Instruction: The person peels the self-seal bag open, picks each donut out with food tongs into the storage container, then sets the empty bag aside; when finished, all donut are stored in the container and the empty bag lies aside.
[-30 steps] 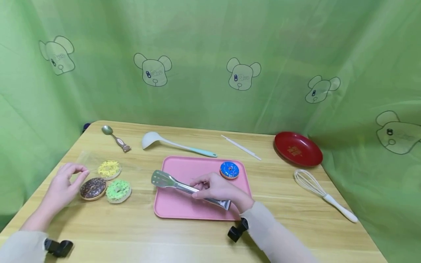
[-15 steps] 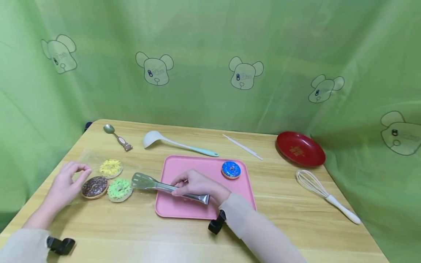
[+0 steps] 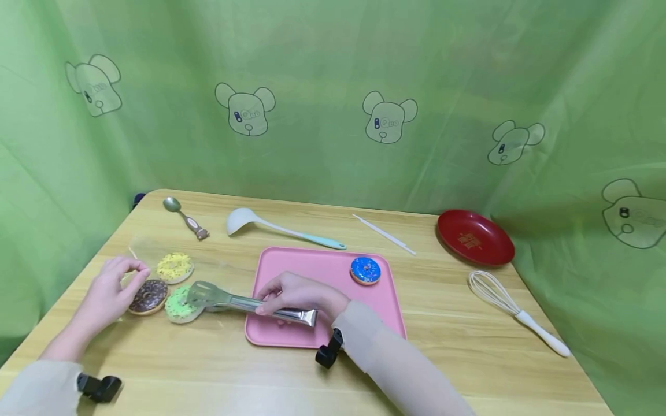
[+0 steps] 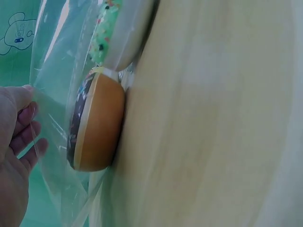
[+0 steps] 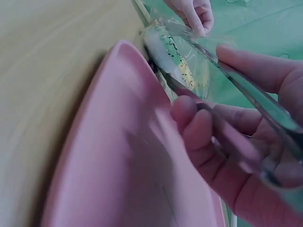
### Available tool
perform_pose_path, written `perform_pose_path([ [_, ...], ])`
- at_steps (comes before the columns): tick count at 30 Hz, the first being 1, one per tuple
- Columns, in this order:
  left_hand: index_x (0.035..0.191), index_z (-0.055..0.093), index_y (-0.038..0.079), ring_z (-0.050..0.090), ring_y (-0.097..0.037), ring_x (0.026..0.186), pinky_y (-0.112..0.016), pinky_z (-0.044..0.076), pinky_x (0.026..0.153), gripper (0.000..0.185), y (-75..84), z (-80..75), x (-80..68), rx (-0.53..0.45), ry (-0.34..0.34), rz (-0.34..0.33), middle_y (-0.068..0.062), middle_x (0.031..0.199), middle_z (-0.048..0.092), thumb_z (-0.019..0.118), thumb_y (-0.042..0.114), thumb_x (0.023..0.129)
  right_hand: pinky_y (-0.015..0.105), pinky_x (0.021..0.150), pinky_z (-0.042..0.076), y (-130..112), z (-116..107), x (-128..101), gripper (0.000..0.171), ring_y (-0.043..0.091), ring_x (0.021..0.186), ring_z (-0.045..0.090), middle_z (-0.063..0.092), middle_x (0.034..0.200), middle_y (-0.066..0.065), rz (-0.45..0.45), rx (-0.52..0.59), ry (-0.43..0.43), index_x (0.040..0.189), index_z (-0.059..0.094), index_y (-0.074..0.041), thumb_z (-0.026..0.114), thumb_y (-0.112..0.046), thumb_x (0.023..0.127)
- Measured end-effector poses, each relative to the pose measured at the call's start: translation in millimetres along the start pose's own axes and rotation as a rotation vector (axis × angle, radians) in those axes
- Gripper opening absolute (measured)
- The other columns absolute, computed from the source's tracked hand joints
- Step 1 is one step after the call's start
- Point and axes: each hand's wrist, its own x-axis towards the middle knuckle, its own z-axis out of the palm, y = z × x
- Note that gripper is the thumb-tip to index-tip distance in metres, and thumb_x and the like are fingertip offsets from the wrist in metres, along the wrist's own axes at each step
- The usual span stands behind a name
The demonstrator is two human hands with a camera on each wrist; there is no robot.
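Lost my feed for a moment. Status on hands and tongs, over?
Right hand holds tongs, tips at green donut. Left hand pinches clear bag open. Chocolate donut touches the green one.

Even, diffuse light is falling from above across the head view, keeping the scene bright with no dark corners. Only soft, short shadows are forming, for instance under the right hand [image 3: 299, 293] on the pink tray [image 3: 317, 268]. The red plate [image 3: 475, 237] is showing a mild sheen, without harsh glare. Wide-angle distortion is bending the table [image 3: 452, 346] edges and stretching the green backdrop [image 3: 333, 86] toward the frame borders. The head view is staying reasonably sharp. Both wrist views are rendering soft: the clear plastic bag [image 4: 52, 85] is catching pale reflections, and the tongs [image 5: 255, 101] and near fingers are appearing blurred and out of focus.
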Motion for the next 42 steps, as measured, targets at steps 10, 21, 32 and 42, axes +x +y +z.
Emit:
perform_pose_path([
  [10,0.091,0.059,-0.002,0.042,-0.023,0.093,-0.022,0.030,0.081,0.004,-3.9,1.2,-3.7,-0.007,0.005,0.015,-0.013,0.091,0.057,0.060,0.000,0.087,0.032,0.051,0.051,2,10,2,0.026,0.022,0.052,0.058,0.064,0.072,0.014,-0.035,0.042,0.035,0.104,0.066,-0.002,0.071,-0.012,0.081],
  [21,0.090,0.059,-0.001,0.039,-0.018,0.095,-0.021,0.029,0.079,0.003,-8.1,0.4,-6.6,-0.012,-0.003,0.000,-0.012,0.091,0.057,0.060,0.002,0.088,0.026,0.051,0.049,4,9,-19,0.025,0.024,0.054,0.059,0.064,0.071,0.015,-0.077,0.011,0.087,0.105,0.068,-0.006,0.072,-0.015,0.081],
  [32,0.092,0.058,-0.003,0.040,-0.031,0.097,-0.054,0.033,0.081,0.007,-3.6,-1.6,-5.2,-0.026,-0.025,-0.033,-0.017,0.094,0.056,0.057,0.004,0.091,0.031,0.053,0.051,17,-4,-47,0.028,0.027,0.059,0.060,0.065,0.078,0.008,-0.067,0.042,0.163,0.108,0.067,-0.007,0.072,-0.015,0.081],
  [42,0.094,0.058,-0.003,0.041,-0.032,0.097,-0.057,0.033,0.080,0.010,-4.7,-4.3,-3.9,-0.029,-0.042,-0.027,-0.017,0.096,0.055,0.057,0.006,0.091,0.030,0.056,0.051,34,-21,-82,0.032,0.020,0.064,0.060,0.063,0.082,0.007,-0.035,0.013,0.242,0.113,0.066,-0.011,0.071,-0.022,0.083],
])
